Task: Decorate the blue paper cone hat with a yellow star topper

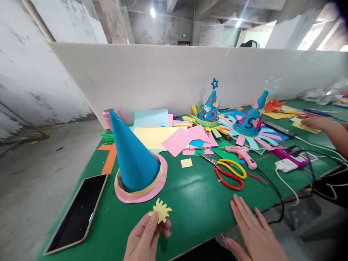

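Note:
My left hand (pixel 146 237) pinches a small yellow spiky paper cutout (pixel 161 210) just above the green table (pixel 195 203) near its front edge. Behind it stands a blue paper cone hat (pixel 132 154) with a pink and yellow brim. My right hand (pixel 252 228) lies flat on the table edge, fingers stretched out and empty. Two pairs of scissors, one red-handled (pixel 228 179) and one yellow-handled (pixel 235 167), rest just beyond my right hand.
A dark phone (pixel 77 212) lies at front left. Coloured paper sheets (pixel 163 136), two decorated blue hats (pixel 210 108) (pixel 251 119), a pink glue gun (pixel 241 152), a power strip and cables (pixel 290 163) fill the back and right. Another person's hand (pixel 315 123) rests at far right. A white partition (pixel 174 76) stands behind.

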Demonstrator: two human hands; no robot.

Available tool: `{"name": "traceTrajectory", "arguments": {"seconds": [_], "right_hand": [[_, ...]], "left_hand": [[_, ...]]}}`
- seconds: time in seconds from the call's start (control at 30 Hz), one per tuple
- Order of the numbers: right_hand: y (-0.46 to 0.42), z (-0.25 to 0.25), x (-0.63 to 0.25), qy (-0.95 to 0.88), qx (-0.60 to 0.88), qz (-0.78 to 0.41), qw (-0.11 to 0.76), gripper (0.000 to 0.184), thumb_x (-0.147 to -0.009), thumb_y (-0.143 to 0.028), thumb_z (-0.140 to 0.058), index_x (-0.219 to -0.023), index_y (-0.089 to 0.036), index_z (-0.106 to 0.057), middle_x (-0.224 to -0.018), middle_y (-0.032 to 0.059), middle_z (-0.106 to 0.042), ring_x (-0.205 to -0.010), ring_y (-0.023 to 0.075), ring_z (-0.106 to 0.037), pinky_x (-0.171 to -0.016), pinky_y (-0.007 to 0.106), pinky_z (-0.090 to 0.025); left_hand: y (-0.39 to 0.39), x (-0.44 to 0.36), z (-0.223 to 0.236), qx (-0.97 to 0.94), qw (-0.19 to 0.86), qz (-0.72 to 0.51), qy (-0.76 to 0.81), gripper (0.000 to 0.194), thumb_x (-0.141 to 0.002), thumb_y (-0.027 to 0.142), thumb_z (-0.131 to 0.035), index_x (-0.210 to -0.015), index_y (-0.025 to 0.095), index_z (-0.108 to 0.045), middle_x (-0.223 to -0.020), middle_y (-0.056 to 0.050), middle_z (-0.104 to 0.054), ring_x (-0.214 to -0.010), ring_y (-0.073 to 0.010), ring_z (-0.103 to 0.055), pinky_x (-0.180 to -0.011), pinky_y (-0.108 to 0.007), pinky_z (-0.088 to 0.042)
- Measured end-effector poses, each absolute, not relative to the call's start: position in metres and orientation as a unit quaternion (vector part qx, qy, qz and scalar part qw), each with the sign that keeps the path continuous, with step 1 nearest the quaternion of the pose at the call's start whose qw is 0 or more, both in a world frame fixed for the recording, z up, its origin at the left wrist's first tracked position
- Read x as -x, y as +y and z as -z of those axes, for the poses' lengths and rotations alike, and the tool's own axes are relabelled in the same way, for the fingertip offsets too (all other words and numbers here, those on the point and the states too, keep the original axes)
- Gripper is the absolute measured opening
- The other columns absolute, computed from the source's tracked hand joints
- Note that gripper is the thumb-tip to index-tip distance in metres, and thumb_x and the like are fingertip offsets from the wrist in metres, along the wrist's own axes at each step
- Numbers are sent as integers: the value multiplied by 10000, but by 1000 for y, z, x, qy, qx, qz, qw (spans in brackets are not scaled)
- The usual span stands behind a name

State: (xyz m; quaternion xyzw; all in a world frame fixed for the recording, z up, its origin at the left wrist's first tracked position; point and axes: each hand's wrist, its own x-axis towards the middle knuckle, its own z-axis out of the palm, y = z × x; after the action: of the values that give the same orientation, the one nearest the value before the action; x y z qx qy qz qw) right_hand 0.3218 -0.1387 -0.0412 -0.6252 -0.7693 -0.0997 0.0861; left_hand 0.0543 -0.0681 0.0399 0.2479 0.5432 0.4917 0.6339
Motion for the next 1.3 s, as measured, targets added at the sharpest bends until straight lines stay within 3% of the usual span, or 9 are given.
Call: {"name": "traceTrajectory", "arguments": {"seconds": [0.1,0.2,0.3,0.37,0.57,0.67,0.83,1.03,1.3], "right_hand": [[-168,37,-365,-732,666,98,101,446,-806,-347,-462,-1246,-296,-412,-1049,60,-659,-878,306,-633,-770,554,-426],[-150,18,-380,-680,711,71,166,429,-832,-265,-416,-1259,-234,-382,-871,50,-698,-691,224,-656,-809,473,-435],[-99,3,-369,-672,714,54,191,392,-836,-290,-393,-1202,-158,-437,-1040,121,-602,-918,247,-588,-728,368,-489],[-64,0,-361,-683,710,50,165,381,-835,-247,-367,-1188,-137,-459,-1110,144,-544,-894,237,-586,-677,338,-501],[-13,7,-371,-740,664,44,100,323,-801,-216,-395,-1058,-149,-580,-942,119,-629,-859,268,-578,-706,398,-477],[-8,2,-377,-738,666,22,102,350,-826,-237,-375,-1129,-166,-535,-935,101,-638,-831,244,-584,-702,369,-468],[-9,1,-374,-734,675,22,74,461,-722,-239,-470,-1179,-180,-498,-1030,118,-587,-857,261,-583,-676,346,-457],[0,4,-372,-690,719,7,80,524,-665,-257,-491,-1175,-139,-475,-867,91,-650,-773,255,-614,-545,300,-452],[14,-2,-371,-705,699,48,112,405,-743,-231,-437,-1122,-117,-522,-1080,144,-578,-1030,300,-514,-803,404,-439]], "left_hand": [[-55,-50,-39,-256,624,-501,542,276,-597,411,-689,-654,141,-671,-633,-56,-642,-616,-171,-550,-580,-253,-474],[-44,-47,-32,-265,625,-497,542,245,-603,379,-694,-689,151,-670,-654,-43,-638,-645,-170,-549,-595,-242,-477],[-41,-48,-24,-270,623,-490,547,237,-641,382,-666,-691,151,-661,-645,-36,-632,-620,-156,-540,-594,-234,-470],[-42,-50,-20,-271,615,-494,552,249,-642,388,-663,-669,140,-656,-630,-39,-630,-595,-150,-536,-590,-236,-465],[-45,-53,-16,-258,599,-508,562,283,-561,400,-714,-609,126,-663,-592,-56,-641,-564,-160,-543,-574,-250,-465],[-43,-53,-17,-254,601,-504,566,285,-558,406,-714,-602,130,-664,-592,-54,-642,-567,-161,-546,-572,-248,-467],[-42,-54,-17,-260,598,-497,572,308,-524,424,-728,-578,128,-668,-580,-60,-643,-556,-164,-543,-573,-251,-465],[-43,-54,-17,-275,594,-493,573,298,-551,426,-710,-583,133,-668,-592,-56,-640,-567,-169,-546,-576,-258,-464],[-45,-53,-13,-300,583,-497,569,300,-590,425,-681,-601,125,-666,-599,-61,-631,-568,-168,-538,-573,-265,-453]]}}
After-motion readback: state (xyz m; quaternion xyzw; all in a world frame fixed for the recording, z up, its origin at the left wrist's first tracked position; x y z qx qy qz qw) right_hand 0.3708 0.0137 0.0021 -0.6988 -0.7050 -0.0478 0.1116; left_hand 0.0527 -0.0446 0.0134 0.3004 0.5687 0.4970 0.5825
